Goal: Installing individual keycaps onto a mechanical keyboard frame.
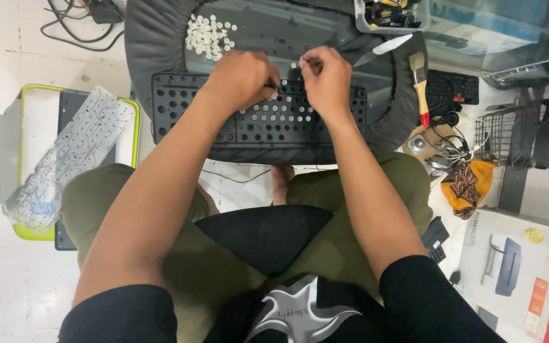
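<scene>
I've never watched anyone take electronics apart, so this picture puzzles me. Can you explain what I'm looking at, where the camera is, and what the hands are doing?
The camera sits on a person's head and looks straight down, so you see their own arms and lap as they sit on the floor. Both hands work over a black keyboard frame with its keys removed; small white rubber domes sit in some of its round holes. The left hand and right hand meet at the frame's far edge, fingertips pinched on something too small to make out. A pile of loose white domes lies beyond on a dark round surface. To the person's left, a clear circuit sheet rests on a yellow-green tray. To their right lie a paintbrush with a red handle, tangled cables and a printer box.
</scene>
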